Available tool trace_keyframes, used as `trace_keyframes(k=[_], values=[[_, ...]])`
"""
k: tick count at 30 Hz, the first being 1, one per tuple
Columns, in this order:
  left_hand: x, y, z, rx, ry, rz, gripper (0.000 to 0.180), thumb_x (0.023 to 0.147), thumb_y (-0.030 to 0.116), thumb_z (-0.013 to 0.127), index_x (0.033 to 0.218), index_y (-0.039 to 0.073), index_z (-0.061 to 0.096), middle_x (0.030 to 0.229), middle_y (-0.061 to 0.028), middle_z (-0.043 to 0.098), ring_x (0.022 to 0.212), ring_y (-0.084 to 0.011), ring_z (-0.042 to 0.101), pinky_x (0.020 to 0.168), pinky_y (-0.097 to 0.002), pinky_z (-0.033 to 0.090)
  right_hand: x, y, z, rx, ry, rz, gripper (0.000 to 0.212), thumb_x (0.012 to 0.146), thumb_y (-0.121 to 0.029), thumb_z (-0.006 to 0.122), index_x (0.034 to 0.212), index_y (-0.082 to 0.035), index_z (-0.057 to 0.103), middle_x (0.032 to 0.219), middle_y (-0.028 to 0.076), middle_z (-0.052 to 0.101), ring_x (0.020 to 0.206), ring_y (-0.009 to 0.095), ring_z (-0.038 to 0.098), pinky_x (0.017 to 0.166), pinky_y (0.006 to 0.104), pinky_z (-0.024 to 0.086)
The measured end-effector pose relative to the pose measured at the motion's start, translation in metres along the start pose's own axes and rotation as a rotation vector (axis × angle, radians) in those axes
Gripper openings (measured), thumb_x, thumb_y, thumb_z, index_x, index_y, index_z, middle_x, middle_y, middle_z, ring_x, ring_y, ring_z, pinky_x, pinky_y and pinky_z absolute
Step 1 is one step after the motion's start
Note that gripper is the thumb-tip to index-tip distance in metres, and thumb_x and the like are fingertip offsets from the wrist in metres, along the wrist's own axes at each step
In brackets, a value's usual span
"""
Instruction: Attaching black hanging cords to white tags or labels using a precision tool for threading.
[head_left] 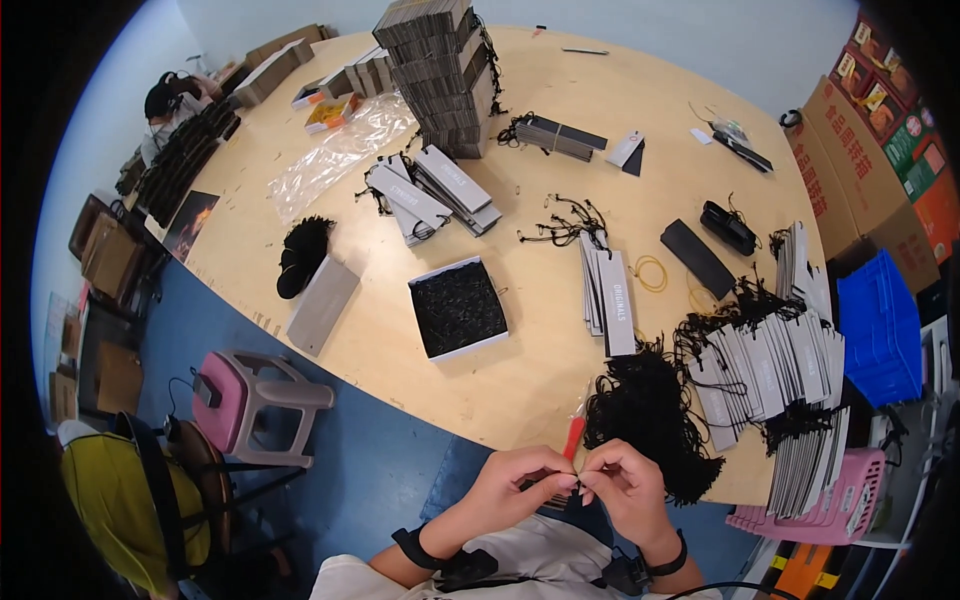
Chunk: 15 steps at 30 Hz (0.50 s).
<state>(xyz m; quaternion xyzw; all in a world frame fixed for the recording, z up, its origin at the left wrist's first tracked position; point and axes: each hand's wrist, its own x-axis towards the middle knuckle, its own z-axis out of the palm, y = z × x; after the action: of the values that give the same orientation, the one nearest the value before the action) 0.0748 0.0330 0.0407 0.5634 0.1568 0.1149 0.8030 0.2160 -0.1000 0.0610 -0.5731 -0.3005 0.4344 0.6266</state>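
At the table's near edge, my left hand [522, 487] and my right hand [630, 492] meet fingertip to fingertip, both closed in a pinch. A small black piece [577, 480] shows between them, too small to tell what kind. Just beyond the fingers, a red-handled tool [574, 437] points away from me; its far end is thin and hard to make out. A tangled heap of black cords [650, 420] lies next to my right hand. Behind it is a bundle of grey hang tags [615, 305] with black strings. Part of a tag stack shows below my fingers.
More strung grey tags [765, 370] crowd the right edge, beside a blue bin [880, 325]. A white box of small black pieces [460, 308] sits mid-table. A tall tag stack [440, 80] rises behind. A pink stool [225, 400] stands left; another person [170, 110] sits far left.
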Motion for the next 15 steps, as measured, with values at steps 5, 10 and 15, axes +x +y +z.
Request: trace_keyframes(k=[5,10,15], values=[[0.0014,0.0002,-0.0014,-0.17,-0.109,-0.107,0.013,0.101,0.009,0.057,0.105,-0.003,0.06,0.097,-0.0057,0.061,0.091,-0.0105,0.062,0.081,-0.0252,0.053,0.001,-0.0045,-0.003,-0.084,-0.025,0.002,0.006,0.093,0.004,0.062,0.097,0.003,0.057,0.091,0.007,0.058,0.073,0.01,0.06,0.063,0.0229,0.051],[0.0017,-0.0004,-0.0065,-0.269,-0.22,-0.096,0.012,0.102,0.011,0.055,0.103,-0.001,0.059,0.095,-0.0038,0.058,0.086,-0.0091,0.057,0.077,-0.0251,0.049,0.0,-0.0091,-0.0033,-0.129,-0.117,-0.005,0.008,0.095,0.002,0.06,0.099,0.002,0.053,0.089,0.006,0.059,0.072,0.009,0.059,0.064,0.0237,0.051],[0.0024,0.0046,-0.0055,-0.262,-0.231,-0.104,0.011,0.102,0.01,0.056,0.101,-0.001,0.058,0.092,-0.0031,0.056,0.082,-0.0091,0.054,0.074,-0.0249,0.047,-0.0001,-0.0091,-0.0032,-0.094,-0.139,-0.046,0.009,0.096,0.003,0.058,0.101,0.002,0.05,0.088,0.007,0.059,0.073,0.01,0.06,0.065,0.0241,0.051]])
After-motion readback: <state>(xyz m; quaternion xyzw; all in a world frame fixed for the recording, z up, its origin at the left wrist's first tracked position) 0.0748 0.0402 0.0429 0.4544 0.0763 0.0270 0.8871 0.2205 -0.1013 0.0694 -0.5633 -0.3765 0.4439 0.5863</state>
